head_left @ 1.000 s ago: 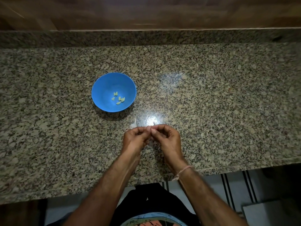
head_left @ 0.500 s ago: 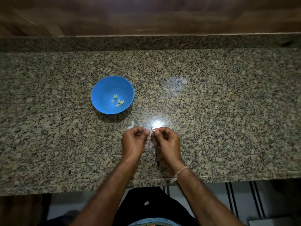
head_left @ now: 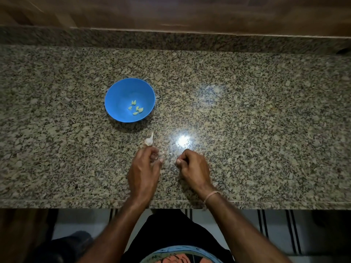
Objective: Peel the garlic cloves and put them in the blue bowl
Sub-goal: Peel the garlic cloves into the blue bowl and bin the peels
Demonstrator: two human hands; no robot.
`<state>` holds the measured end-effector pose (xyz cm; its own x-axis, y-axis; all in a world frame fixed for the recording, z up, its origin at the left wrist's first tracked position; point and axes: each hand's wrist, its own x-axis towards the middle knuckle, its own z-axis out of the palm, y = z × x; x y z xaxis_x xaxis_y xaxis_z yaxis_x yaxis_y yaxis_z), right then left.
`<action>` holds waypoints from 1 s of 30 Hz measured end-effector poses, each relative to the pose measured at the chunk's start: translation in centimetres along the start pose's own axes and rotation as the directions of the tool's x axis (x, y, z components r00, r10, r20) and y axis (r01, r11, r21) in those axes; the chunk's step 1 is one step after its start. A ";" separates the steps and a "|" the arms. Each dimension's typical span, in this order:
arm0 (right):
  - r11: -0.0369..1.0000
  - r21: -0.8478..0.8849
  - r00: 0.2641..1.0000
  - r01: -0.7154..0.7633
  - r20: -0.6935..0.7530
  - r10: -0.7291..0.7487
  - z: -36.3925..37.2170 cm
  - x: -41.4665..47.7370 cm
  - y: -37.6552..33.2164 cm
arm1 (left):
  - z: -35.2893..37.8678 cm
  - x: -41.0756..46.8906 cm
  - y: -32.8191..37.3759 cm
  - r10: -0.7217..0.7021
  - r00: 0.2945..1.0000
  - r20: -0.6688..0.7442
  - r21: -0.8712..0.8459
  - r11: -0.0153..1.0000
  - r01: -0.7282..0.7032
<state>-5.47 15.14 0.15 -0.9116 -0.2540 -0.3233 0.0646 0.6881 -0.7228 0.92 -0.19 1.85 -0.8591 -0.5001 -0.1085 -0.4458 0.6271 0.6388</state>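
Both hands sit over the near edge of the speckled granite counter [head_left: 247,111], apart from each other, fingers curled. The left hand [head_left: 145,168] has its fingertips just short of a papery garlic bulb [head_left: 149,141]. The right hand [head_left: 191,166] presses thumb to forefinger; whether either holds anything is unclear. Further back, the blue bowl [head_left: 121,99] holds a few peeled cloves [head_left: 136,109].

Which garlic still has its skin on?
The white garlic head on the counter, just beyond the left hand; the cloves in the blue bowl are bare and yellowish.
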 end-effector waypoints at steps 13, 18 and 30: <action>0.989 -0.145 1.000 -0.018 0.000 0.018 0.2 1.1 -1.0 | 0.4 -1.2 -3.2 0.029 0.991 0.131 0.072 0.997 -0.039; 0.960 -0.276 0.998 -0.047 -0.042 0.036 1.2 1.5 -1.6 | 0.3 -1.4 -3.1 0.041 0.990 0.132 0.103 0.993 -0.054; 0.958 -0.267 0.991 -0.101 -0.115 0.072 1.8 1.2 -1.8 | -0.1 -1.4 -3.1 0.046 0.984 0.173 0.110 0.992 -0.066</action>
<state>-5.93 12.36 -0.05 -0.9452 -0.1236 -0.3022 0.0456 0.8665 -0.4970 3.57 -1.47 0.05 -0.9093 -0.3596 -0.2095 -0.4133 0.7207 0.5566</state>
